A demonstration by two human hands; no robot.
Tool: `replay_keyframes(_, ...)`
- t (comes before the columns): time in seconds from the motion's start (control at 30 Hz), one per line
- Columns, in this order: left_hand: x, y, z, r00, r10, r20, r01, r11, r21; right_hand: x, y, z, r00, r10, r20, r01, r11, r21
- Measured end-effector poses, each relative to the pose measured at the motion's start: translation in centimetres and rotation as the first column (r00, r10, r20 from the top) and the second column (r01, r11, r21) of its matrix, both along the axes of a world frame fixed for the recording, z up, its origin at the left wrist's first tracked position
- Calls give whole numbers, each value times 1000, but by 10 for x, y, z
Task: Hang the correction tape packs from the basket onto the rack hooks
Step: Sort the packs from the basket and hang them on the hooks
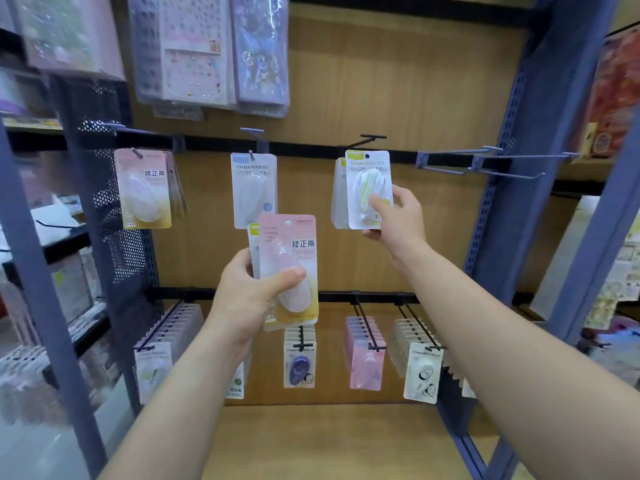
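My right hand (398, 220) pinches a white and green correction tape pack (369, 188) by its lower right side, held up in front of the third hook (372, 137) of the upper rail; another pack hangs just behind it. My left hand (249, 292) grips a small stack of packs in front of the rack's middle, a pink and yellow pack (289, 268) foremost and a white one behind it. Pink packs (145, 188) hang on the first hook and a blue-white pack (254, 188) on the second. The basket is out of view.
Two bare hooks (485, 161) stick out at the upper right. The lower rail carries several full hooks of packs (363, 351). Sticker sheets (207, 50) hang above. Blue perforated uprights (512, 168) frame the rack, and a wooden shelf (329, 441) lies below.
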State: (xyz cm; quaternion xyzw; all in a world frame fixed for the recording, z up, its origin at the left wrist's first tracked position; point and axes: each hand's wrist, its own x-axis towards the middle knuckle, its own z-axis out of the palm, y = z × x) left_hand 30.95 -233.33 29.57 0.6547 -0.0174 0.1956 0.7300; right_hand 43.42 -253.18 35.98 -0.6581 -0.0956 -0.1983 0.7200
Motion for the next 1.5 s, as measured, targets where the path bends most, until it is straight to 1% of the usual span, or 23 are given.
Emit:
replay_keyframes(0.17,-3,0,-2,1000,-3,-19,3,1000,-2,0,-1,-1,1000,11,17,-10,999,-45)
replay_keyframes(0.3,-7,2,-4,1000,3,-16,-3,1000,-22,-4,3,2,1000,5,17,-4,1000,-7)
replay_keyframes(0.5,-10,6,-9,1000,16,-26,-16,1000,-1,-7,4,-5,998,-55,18,54,998,40)
replay_keyframes(0.6,-10,10,-10,999,28,-26,-28,1000,11,-6,5,1,999,-36,17,34,997,63)
replay_keyframes(0.77,-9,14,-12,999,37,-33,-36,999,9,-7,13,-1,999,-33,17,33,999,25)
replay_keyframes(0.93,-8,17,-12,999,35,-36,-35,999,-2,-8,18,-6,997,-75,4,74,991,111)
replay_keyframes(1.1,-7,20,-13,999,38,-39,-39,999,-8,-5,16,-10,998,-64,3,63,994,87)
replay_keyframes(1.2,-6,20,-14,999,32,-38,-33,999,-16,4,12,-8,996,-85,-25,85,996,8)
replay_keyframes(1.3,-4,19,-14,999,27,-44,-28,999,-27,14,11,-9,988,-110,-112,98,989,-112)
replay_keyframes(1.33,-4,19,-15,999,24,-45,-26,999,-34,14,11,-12,978,-152,-143,123,974,-193)
replay_keyframes(1.4,-4,20,-16,998,24,-51,-26,998,-48,8,15,-24,948,-266,-174,185,907,-378)
replay_keyframes(1.43,-4,22,-16,998,26,-56,-29,998,-51,0,19,-33,944,-285,-165,199,893,-404)
replay_keyframes(1.47,-4,23,-17,998,31,-64,-34,998,-51,-11,25,-43,957,-241,-160,165,909,-384)
replay_keyframes(1.5,-4,26,-17,997,36,-73,-40,998,-52,-24,31,-54,978,-131,-162,72,943,-325)
